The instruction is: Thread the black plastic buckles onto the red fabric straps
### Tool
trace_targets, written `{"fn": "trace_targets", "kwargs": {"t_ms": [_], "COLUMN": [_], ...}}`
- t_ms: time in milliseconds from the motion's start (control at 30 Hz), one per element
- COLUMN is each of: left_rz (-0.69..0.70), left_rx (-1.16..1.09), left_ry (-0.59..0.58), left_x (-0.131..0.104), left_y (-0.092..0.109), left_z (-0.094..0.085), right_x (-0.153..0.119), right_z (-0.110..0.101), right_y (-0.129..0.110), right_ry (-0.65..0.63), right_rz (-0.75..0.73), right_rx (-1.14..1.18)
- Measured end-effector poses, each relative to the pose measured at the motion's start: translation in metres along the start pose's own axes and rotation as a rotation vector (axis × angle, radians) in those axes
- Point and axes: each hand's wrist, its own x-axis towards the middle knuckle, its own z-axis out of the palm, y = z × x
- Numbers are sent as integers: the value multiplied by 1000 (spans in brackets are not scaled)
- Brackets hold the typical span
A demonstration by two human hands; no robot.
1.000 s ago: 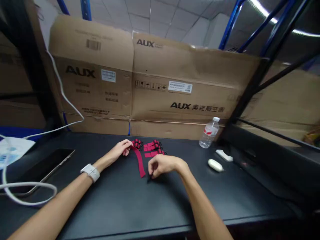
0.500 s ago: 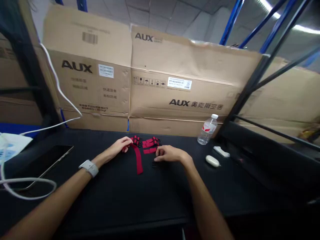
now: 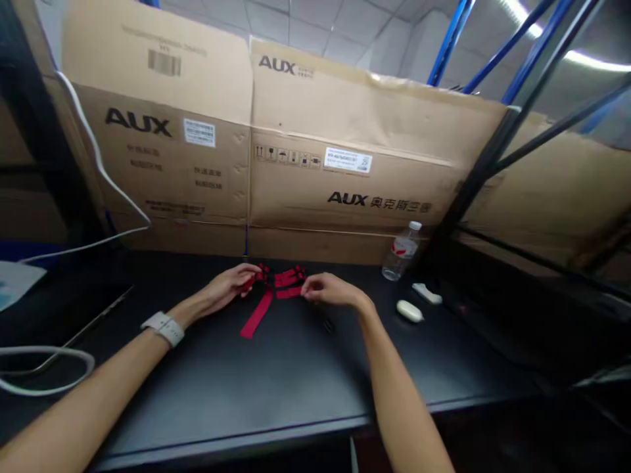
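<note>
Pieces of red strap with black buckles lie near the back of the black table. My left hand is closed on a red strap at its left end. From there a loose red strap slants down toward me. More folded red straps lie between my hands. My right hand has its fingers pinched at the right end of a short red strap. A small black piece is on the table below my right hand.
Cardboard boxes stand behind the black table. At the right are a plastic bottle, a white oval object and a white piece. A white cable and a dark flat device lie at the left.
The loose strap's lower end has swung left. My right hand has moved up to the short strap, away from the black piece. The view has shifted slightly.
</note>
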Motion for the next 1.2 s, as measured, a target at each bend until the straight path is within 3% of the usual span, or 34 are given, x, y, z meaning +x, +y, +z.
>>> {"fn": "trace_targets", "kwargs": {"t_ms": [133, 267, 367, 600, 833, 967, 1067, 1200], "left_rz": [-18, -33, -8, -47, -89, -44, -14, -9], "left_rx": [40, 86, 103, 228, 388, 472, 536, 643], "left_ry": [-113, -157, -147, -136, -155, -174, -173, -175], "left_x": [-10, -14, -12, -8, -6, -3, -2, -4], "left_y": [7, 7, 5, 8, 12, 8, 6, 4], "left_z": [14, 23, 23, 9, -8, -11, -12, -10], "right_x": [22, 33, 33, 20, -2, -14, -22, -23], "right_z": [35, 62, 67, 37, -6, -22, -33, -38], "right_y": [-18, -33, -39, -34, -1, 21, 40, 63], "right_ry": [253, 269, 295, 260, 106, 63, 113, 326], "right_rz": [-208, -305, -335, -215, -33, 51, 138, 285], "right_rx": [-97, -216, -205, -147, -17, -7, -57, -210]}}
